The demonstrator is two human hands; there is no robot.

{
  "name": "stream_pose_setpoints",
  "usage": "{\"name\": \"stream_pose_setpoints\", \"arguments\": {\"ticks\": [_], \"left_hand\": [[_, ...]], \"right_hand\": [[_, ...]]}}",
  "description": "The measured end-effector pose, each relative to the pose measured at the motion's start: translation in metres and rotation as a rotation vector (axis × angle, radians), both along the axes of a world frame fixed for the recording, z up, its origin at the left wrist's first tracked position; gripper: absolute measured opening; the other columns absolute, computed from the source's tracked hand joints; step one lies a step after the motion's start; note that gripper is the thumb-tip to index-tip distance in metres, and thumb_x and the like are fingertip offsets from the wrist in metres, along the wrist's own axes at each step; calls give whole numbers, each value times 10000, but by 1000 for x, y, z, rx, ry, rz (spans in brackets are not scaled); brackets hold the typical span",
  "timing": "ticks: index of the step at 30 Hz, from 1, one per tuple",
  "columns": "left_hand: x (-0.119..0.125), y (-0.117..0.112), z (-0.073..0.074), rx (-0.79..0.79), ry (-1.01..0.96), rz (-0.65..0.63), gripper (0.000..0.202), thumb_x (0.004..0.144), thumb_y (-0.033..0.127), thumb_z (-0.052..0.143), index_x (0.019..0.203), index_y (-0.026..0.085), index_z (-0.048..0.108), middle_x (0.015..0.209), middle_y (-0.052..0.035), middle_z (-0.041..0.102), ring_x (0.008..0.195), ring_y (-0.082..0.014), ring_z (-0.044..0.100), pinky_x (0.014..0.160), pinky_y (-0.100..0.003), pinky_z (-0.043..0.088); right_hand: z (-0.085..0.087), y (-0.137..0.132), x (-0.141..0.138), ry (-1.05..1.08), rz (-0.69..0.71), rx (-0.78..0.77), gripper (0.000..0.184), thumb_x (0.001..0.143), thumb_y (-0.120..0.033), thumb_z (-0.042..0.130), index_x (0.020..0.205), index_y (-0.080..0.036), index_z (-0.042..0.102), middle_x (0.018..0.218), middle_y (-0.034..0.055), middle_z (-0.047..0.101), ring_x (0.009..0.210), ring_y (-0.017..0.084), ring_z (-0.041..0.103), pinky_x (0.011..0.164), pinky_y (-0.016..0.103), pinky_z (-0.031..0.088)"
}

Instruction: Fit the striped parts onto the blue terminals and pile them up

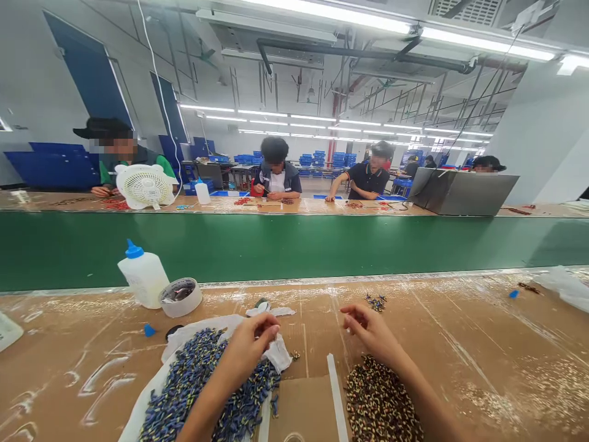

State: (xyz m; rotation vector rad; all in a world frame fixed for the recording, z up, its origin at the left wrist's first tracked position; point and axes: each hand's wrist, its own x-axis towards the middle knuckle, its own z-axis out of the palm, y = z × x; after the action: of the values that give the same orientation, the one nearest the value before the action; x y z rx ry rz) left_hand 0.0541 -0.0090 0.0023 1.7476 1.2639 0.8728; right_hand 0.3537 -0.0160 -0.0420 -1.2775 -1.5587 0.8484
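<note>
My left hand [251,347] hovers over a heap of small blue and yellow parts [193,383] lying on white plastic; its fingers are pinched together, and what they hold is too small to make out. My right hand [370,331] is above a pile of small brown and cream parts [380,402], fingers curled in a pinch, contents unclear. A white strip [335,393] lies between the two piles. A few finished-looking blue pieces [376,301] sit beyond my right hand.
A white glue bottle with blue cap [142,275] and a tape roll [181,296] stand at the left, before a green conveyor belt [294,245]. Across it are several seated people, a small white fan [145,186] and a grey laptop-like box [460,192].
</note>
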Motion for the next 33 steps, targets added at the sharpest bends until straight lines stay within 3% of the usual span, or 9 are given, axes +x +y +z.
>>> {"name": "stream_pose_setpoints", "arguments": {"ticks": [3, 7, 12, 16, 23, 28, 33], "left_hand": [[26, -3, -17, -146, -161, -54, 362, 794, 510, 611, 740, 154, 574, 560, 51, 449, 466, -99, 411, 459, -209, 319], [45, -9, -30, -282, -328, -101, 434, 738, 564, 671, 744, 141, 576, 546, 49, 475, 456, -91, 431, 446, -200, 357], [57, -17, -39, -400, -474, -88, 453, 721, 568, 707, 722, 144, 548, 540, 40, 519, 445, -68, 426, 423, -170, 341], [62, -25, -38, -444, -568, -71, 423, 727, 511, 738, 719, 140, 533, 597, 23, 566, 461, -57, 454, 427, -159, 362], [60, -27, -27, -547, -626, -178, 377, 718, 433, 774, 811, 117, 592, 711, -24, 640, 555, -81, 552, 518, -197, 470], [57, -27, -19, -489, -561, -260, 315, 746, 347, 771, 875, 91, 640, 711, -27, 644, 600, -74, 573, 593, -188, 476], [59, -29, -22, -478, -557, -246, 307, 787, 367, 727, 882, 96, 616, 723, -48, 652, 594, -101, 598, 540, -206, 485]], "right_hand": [[10, -16, -28, -37, 112, 33, 258, 891, -356, 573, 1064, -182, 653, 841, 54, 698, 761, 187, 631, 683, 292, 487], [10, -30, -62, -57, 230, 80, 226, 861, -260, 635, 1072, -182, 646, 871, 45, 695, 761, 171, 624, 703, 285, 490], [-1, -34, -77, -70, 176, 118, 89, 865, -255, 642, 858, -168, 659, 762, 31, 685, 686, 161, 607, 646, 268, 468], [-2, -37, -73, -41, 168, 117, 157, 916, -275, 579, 848, -169, 674, 778, 48, 710, 721, 176, 640, 684, 286, 475], [4, -43, -68, 64, 211, 31, 168, 937, -307, 557, 889, -179, 655, 812, 47, 708, 756, 180, 653, 711, 287, 491], [7, -44, -67, 247, 195, -78, 167, 910, -336, 603, 884, -176, 643, 802, 39, 692, 748, 168, 641, 697, 272, 496], [9, -42, -63, 338, 236, -163, 170, 887, -336, 642, 921, -172, 672, 803, 37, 708, 767, 163, 648, 727, 270, 502]]}}
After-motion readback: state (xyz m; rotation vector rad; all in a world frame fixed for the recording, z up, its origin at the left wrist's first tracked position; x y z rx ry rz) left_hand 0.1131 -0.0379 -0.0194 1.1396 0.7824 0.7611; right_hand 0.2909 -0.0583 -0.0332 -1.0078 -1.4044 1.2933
